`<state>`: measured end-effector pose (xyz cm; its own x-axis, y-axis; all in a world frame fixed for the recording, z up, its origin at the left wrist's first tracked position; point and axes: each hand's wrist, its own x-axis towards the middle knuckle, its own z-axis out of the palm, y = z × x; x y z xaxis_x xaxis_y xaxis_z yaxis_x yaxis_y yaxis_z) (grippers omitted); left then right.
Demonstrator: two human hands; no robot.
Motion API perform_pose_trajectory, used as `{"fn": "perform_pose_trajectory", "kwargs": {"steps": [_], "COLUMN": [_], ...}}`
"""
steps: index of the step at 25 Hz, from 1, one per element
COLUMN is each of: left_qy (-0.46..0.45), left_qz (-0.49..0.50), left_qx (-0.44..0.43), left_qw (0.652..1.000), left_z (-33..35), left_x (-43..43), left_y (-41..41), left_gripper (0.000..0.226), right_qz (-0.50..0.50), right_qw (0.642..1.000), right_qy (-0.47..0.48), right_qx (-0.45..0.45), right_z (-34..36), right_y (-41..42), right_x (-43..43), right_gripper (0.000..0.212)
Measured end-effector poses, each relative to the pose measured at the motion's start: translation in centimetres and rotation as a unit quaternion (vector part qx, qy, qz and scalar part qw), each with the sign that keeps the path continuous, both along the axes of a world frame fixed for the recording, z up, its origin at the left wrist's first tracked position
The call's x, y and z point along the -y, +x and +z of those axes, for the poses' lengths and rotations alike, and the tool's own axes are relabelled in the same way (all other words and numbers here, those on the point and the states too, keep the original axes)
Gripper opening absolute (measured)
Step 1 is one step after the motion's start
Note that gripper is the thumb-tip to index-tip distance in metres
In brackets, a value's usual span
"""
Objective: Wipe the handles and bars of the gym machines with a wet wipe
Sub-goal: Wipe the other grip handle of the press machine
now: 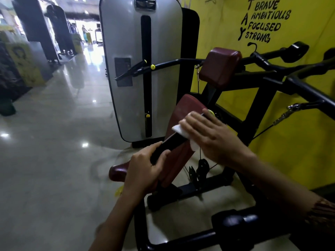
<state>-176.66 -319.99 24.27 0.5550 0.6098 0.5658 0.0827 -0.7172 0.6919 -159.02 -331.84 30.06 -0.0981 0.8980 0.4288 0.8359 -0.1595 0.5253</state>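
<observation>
A black handle bar [173, 143] of the gym machine slants up from lower left to upper right in the middle of the view. My left hand [143, 171] grips its lower end, fingers curled round it. My right hand [212, 136] lies over the bar's upper part and wraps a white wet wipe [178, 129] round it. A yellow knob [211, 113] shows just past my right fingertips. Behind the bar sits the maroon back pad [186, 109].
The grey weight-stack cover [126, 69] stands behind, with a black lever arm [163, 65] across it. A maroon chest pad [220, 66] and black frame bars [299, 87] rise at right before the yellow wall [226, 29]. A padded roller [233, 223] lies near. Shiny floor [54, 142] spreads left.
</observation>
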Motion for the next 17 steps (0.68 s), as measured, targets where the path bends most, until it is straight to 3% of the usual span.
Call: {"fn": "perform_pose_trajectory", "kwargs": {"steps": [4,9,14,17], "left_qy": [0.007,0.030,0.033,0.045], "left_qz": [-0.004,-0.006,0.006,0.008], "left_qx": [0.000,0.000,-0.006,-0.011], "left_qw": [1.000,1.000,0.999,0.999], "left_z": [0.0,-0.1,-0.1,0.0], "left_x": [0.1,0.1,0.3,0.5], "left_y": [0.1,-0.2,-0.1,-0.1], "left_gripper": [0.040,0.037,0.037,0.035], "right_qz": [-0.047,0.088,-0.049,0.014], "right_qw": [0.994,0.996,0.988,0.996], "right_qy": [0.083,-0.023,0.112,0.059], "right_qx": [-0.050,0.006,-0.092,-0.060], "right_z": [0.0,-0.8,0.6,-0.4], "right_y": [-0.7,-2.8,-0.2,-3.3], "right_x": [-0.3,-1.5,-0.5,-1.8], "right_gripper": [0.044,0.044,0.041,0.035]}}
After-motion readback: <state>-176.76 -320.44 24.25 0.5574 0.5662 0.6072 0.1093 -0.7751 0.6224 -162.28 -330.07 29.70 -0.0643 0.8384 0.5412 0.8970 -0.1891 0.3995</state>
